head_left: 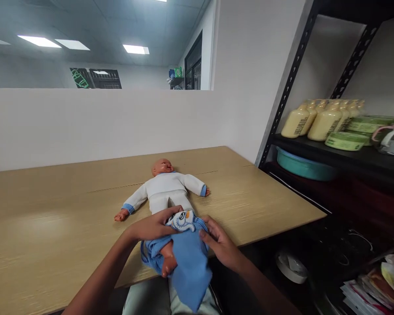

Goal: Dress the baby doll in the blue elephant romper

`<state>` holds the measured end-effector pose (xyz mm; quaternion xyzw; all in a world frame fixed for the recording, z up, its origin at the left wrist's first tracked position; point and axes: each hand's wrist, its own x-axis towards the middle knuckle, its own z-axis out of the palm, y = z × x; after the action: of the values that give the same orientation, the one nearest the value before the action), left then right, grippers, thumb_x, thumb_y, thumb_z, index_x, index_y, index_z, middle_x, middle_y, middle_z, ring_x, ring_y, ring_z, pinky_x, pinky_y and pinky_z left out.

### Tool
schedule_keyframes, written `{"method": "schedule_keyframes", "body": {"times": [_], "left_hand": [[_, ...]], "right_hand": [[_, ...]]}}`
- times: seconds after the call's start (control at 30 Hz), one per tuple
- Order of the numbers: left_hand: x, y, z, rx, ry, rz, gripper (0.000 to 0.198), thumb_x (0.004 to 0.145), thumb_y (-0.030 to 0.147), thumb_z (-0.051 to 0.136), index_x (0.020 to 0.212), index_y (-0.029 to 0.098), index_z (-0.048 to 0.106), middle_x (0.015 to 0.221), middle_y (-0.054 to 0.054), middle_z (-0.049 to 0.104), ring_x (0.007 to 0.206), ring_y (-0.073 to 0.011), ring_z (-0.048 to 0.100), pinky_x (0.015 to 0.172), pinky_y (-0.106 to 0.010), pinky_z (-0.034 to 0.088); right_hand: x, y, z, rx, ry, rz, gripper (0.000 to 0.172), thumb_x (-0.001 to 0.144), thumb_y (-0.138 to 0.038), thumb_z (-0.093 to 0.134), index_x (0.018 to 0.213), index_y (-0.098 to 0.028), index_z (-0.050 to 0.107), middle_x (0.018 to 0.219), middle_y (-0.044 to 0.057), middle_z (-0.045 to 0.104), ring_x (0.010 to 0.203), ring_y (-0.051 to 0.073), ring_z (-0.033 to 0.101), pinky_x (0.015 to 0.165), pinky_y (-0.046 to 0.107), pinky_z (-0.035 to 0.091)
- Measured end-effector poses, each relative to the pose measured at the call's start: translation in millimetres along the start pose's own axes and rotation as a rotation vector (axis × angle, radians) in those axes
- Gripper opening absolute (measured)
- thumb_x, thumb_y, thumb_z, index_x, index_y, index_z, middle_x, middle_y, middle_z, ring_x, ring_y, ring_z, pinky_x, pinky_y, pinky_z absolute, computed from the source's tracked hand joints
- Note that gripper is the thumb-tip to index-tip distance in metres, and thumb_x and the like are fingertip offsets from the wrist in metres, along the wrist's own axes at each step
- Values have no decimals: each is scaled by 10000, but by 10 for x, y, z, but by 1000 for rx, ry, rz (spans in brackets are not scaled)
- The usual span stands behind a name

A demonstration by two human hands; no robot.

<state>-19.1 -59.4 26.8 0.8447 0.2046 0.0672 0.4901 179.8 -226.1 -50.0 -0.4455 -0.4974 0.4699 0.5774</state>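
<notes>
A baby doll (166, 186) in a white long-sleeved top lies on its back on the wooden table (52, 218), head pointing away from me. Blue trousers (190, 258) with a white cartoon patch cover its legs, and one bare foot sticks out near the table's front edge. My left hand (154, 226) grips the waistband of the trousers at the doll's left hip. My right hand (219, 245) pinches the blue cloth at the other side. Both hands are closed on the fabric.
A black metal shelf (331, 153) stands at the right with several yellow bottles (315, 120), green tubs (348, 140) and a teal basin (302, 166). Papers and bags lie on its low shelf. A white partition wall (101, 122) runs behind the table.
</notes>
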Motion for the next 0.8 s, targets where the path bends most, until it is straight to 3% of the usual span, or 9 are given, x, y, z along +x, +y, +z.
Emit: {"method": "schedule_keyframes", "body": {"times": [0.1,0.2,0.27,0.37,0.47,0.53,0.63,0.8], "left_hand": [[40,-21,1,2,-91,25,609,790,450,836,1334,232,672,1336,-67,720,1247,-344,637,1040,-377,503],[56,63,6,18,-286,59,398,762,466,862,1010,175,751,903,-13,743,865,-248,680,748,-289,514],[56,145,28,12,-336,55,331,786,454,846,880,155,738,780,9,692,760,-210,636,672,-269,475],[36,255,78,-15,-312,79,324,856,448,788,1006,162,760,937,-16,755,916,-262,677,826,-310,527],[10,313,120,3,-188,66,507,931,495,711,1355,218,678,1328,-53,733,1269,-332,622,1116,-392,457],[5,307,126,-1,-106,34,592,948,527,688,1461,243,607,1458,-52,672,1383,-340,555,1204,-413,388],[12,229,92,-80,-116,17,534,930,549,702,1368,243,682,1376,-50,727,1325,-350,606,1161,-431,447],[2,140,49,-217,-332,56,595,731,540,879,1189,175,770,1168,-76,805,1107,-367,715,971,-427,579]], "right_hand": [[-10,6,-22,-34,75,24,421,957,-622,657,1103,-229,619,928,7,692,832,155,620,749,263,495],[-105,-147,-68,-121,-89,145,488,921,-590,723,1231,-220,656,1139,56,744,1017,223,685,879,332,538],[-185,-255,-82,-235,-222,217,562,858,-566,802,1282,-219,675,1212,75,751,1099,292,694,946,406,552],[-262,-306,-55,-369,-202,147,568,836,-533,833,1299,-233,699,1298,82,734,1218,339,659,1084,485,507],[-247,-233,15,-199,-77,72,580,928,-535,736,1426,-266,610,1441,81,665,1347,316,600,1182,489,447],[-204,-182,60,-59,-12,67,605,961,-555,685,1477,-267,555,1446,88,663,1363,297,597,1182,476,456],[-154,-177,77,-10,-14,121,603,959,-606,662,1438,-246,594,1392,93,696,1359,294,603,1173,468,465],[-188,-268,-28,-75,-334,281,654,784,-587,858,1299,-216,700,1226,91,768,1154,323,710,1026,477,562]]}}
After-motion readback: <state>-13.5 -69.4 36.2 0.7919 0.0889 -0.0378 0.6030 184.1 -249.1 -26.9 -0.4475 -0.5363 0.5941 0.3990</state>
